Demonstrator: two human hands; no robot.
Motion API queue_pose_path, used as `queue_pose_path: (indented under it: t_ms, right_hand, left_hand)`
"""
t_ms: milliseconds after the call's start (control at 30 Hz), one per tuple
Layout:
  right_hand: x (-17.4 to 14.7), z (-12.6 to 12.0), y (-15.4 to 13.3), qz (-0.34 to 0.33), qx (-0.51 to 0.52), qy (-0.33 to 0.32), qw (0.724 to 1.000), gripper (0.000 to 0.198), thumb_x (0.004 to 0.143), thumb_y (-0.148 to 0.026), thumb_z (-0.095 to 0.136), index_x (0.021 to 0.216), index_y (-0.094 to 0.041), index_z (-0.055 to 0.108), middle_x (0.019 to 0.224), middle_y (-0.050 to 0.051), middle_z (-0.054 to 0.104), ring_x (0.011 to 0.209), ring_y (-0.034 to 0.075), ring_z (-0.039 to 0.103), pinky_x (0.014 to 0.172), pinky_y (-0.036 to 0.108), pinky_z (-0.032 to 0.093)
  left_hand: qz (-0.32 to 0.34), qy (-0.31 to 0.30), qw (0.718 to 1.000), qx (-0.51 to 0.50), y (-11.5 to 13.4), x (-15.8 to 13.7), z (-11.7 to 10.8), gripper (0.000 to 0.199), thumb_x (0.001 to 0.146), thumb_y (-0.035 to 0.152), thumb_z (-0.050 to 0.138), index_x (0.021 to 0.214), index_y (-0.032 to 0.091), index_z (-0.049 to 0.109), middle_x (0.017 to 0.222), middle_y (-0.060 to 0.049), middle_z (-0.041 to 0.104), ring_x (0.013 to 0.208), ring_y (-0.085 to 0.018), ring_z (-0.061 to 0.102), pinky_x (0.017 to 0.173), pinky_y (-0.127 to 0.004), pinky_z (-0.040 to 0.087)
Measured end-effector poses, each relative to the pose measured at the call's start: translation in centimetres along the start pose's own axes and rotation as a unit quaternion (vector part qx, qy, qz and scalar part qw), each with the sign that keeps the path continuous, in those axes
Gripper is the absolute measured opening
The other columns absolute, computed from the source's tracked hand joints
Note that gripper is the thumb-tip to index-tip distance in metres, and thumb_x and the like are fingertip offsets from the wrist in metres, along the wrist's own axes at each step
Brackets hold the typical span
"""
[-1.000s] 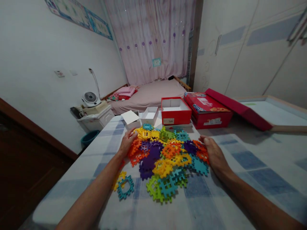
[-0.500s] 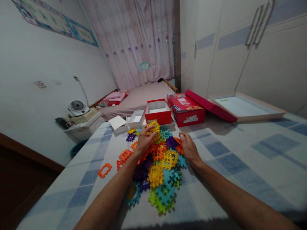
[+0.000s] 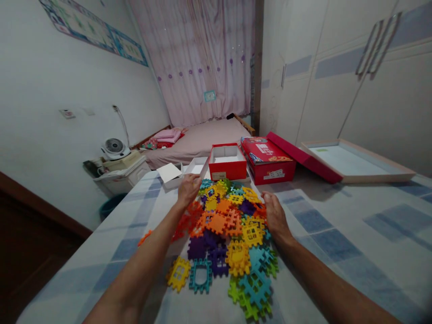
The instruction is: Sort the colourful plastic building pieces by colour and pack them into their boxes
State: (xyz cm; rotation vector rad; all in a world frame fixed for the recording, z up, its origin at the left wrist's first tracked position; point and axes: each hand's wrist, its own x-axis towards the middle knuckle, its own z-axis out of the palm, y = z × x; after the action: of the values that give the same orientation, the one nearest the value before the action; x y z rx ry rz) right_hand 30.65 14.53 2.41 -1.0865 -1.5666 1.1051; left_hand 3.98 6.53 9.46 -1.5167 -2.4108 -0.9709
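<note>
A loose heap of plastic building pieces (image 3: 216, 223) with notched edges lies on the cloth in front of me, in orange, yellow, purple, teal and green. My left hand (image 3: 189, 189) is at the heap's far left side, fingers stretched forward and nothing seen in it. Against the right side rests my right hand (image 3: 275, 213), its fingers extended beside orange pieces. Nearest me are a teal frame piece (image 3: 191, 275), a yellow window piece (image 3: 178, 273) and a teal lattice piece (image 3: 257, 284) on green ones. My left forearm partly covers an orange piece (image 3: 145, 237).
Behind the heap stand an open red box (image 3: 227, 171), a closed red box (image 3: 275, 173) and small white boxes (image 3: 173, 182). A red lid (image 3: 303, 157) leans by a shallow white tray (image 3: 374, 179) at right. A bed (image 3: 212, 132) is beyond the table.
My left hand has let go of the yellow pieces on top and moved left to the heap's side. The yellow pieces now lie spread out. My right hand stays at the right side.
</note>
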Motion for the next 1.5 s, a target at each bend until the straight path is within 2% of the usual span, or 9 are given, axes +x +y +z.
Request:
queue_pose_path:
  t_ms: [133, 267, 433, 533, 667, 800, 1233, 1367, 1500]
  right_hand:
    - [-0.3, 0.1, -0.6, 0.004, 0.002, -0.019, 1.0, 0.052, 0.086, -0.059, 0.032, 0.11, -0.02, 0.056, 0.116, 0.01, 0.061, 0.112, 0.025, 0.054, 0.101, 0.04, 0.037]
    - [-0.5, 0.0, -1.2, 0.027, 0.005, -0.031, 0.999, 0.051, 0.085, -0.06, 0.034, 0.108, -0.021, 0.057, 0.116, 0.01, 0.062, 0.112, 0.025, 0.054, 0.101, 0.041, 0.037]
    - [-0.7, -0.3, -1.6, 0.03, 0.003, -0.052, 0.998, 0.051, 0.084, -0.06, 0.036, 0.11, -0.02, 0.057, 0.117, 0.01, 0.062, 0.114, 0.025, 0.054, 0.1, 0.04, 0.039]
    - [-0.7, -0.3, -1.7, 0.035, 0.004, -0.06, 0.998, 0.051, 0.085, -0.058, 0.036, 0.112, -0.02, 0.056, 0.119, 0.009, 0.062, 0.114, 0.025, 0.055, 0.101, 0.04, 0.039]
    - [-0.5, -0.3, -1.6, 0.027, 0.006, -0.059, 0.998, 0.051, 0.083, -0.058, 0.038, 0.11, -0.02, 0.058, 0.116, 0.01, 0.063, 0.11, 0.025, 0.057, 0.1, 0.041, 0.04]
    - [-0.3, -0.1, -1.4, 0.007, 0.002, -0.05, 0.999, 0.047, 0.082, -0.058, 0.039, 0.103, -0.021, 0.06, 0.111, 0.009, 0.065, 0.107, 0.026, 0.058, 0.098, 0.043, 0.042]
    - [0.4, 0.4, -0.4, -0.025, -0.04, -0.067, 0.997, 0.051, 0.085, -0.052, 0.031, 0.109, -0.017, 0.059, 0.111, 0.011, 0.063, 0.107, 0.025, 0.057, 0.098, 0.042, 0.04]
    - [0.4, 0.4, -0.4, -0.034, -0.041, -0.062, 0.997, 0.049, 0.085, -0.053, 0.033, 0.106, -0.018, 0.061, 0.109, 0.01, 0.064, 0.105, 0.025, 0.057, 0.097, 0.042, 0.041]
    - [0.3, 0.3, -0.5, -0.033, -0.039, -0.056, 0.997, 0.048, 0.084, -0.053, 0.034, 0.106, -0.019, 0.06, 0.108, 0.009, 0.064, 0.104, 0.024, 0.057, 0.096, 0.041, 0.041]
  left_hand:
    - [-0.066, -0.037, 0.996, 0.039, -6.2, 1.4, 0.5, 0.036, 0.086, 0.04, 0.05, 0.104, 0.016, 0.07, 0.108, -0.013, 0.069, 0.11, -0.028, 0.06, 0.098, -0.04, 0.043]
    - [-0.088, -0.068, 0.993, 0.048, -7.3, 1.5, 2.8, 0.049, 0.088, 0.053, 0.044, 0.117, 0.019, 0.065, 0.121, -0.012, 0.066, 0.116, -0.027, 0.057, 0.097, -0.037, 0.043]
    - [-0.077, -0.103, 0.991, 0.048, -5.8, 1.9, 4.4, 0.071, 0.079, 0.067, 0.05, 0.133, 0.021, 0.055, 0.13, -0.013, 0.06, 0.119, -0.029, 0.055, 0.099, -0.037, 0.041]
    - [-0.058, -0.127, 0.989, 0.042, -5.1, 2.7, 4.2, 0.073, 0.071, 0.066, 0.061, 0.13, 0.022, 0.058, 0.128, -0.012, 0.061, 0.114, -0.03, 0.058, 0.098, -0.037, 0.042]
    - [-0.041, -0.149, 0.988, 0.03, -4.3, 3.4, 3.3, 0.056, 0.06, 0.053, 0.074, 0.108, 0.023, 0.07, 0.109, -0.008, 0.07, 0.101, -0.028, 0.063, 0.087, -0.032, 0.048]
    - [-0.034, -0.138, 0.99, 0.018, -3.4, 2.3, 2.8, 0.036, 0.058, 0.037, 0.074, 0.091, 0.022, 0.072, 0.095, -0.007, 0.072, 0.093, -0.027, 0.064, 0.079, -0.032, 0.049]
    - [-0.029, -0.093, 0.985, -0.143, -0.6, -1.9, 1.3, 0.027, 0.069, 0.025, 0.056, 0.089, 0.013, 0.069, 0.069, -0.002, 0.068, 0.06, -0.014, 0.062, 0.056, -0.023, 0.048]
    - [0.015, -0.088, 0.983, -0.159, 2.5, -2.6, 1.6, 0.025, 0.073, 0.025, 0.056, 0.091, 0.014, 0.07, 0.078, -0.004, 0.071, 0.074, -0.017, 0.066, 0.069, -0.026, 0.053]
    - [0.089, -0.111, 0.977, -0.157, 7.5, -3.8, 1.6, 0.03, 0.075, 0.031, 0.064, 0.101, 0.02, 0.072, 0.11, -0.007, 0.07, 0.106, -0.021, 0.063, 0.097, -0.033, 0.047]
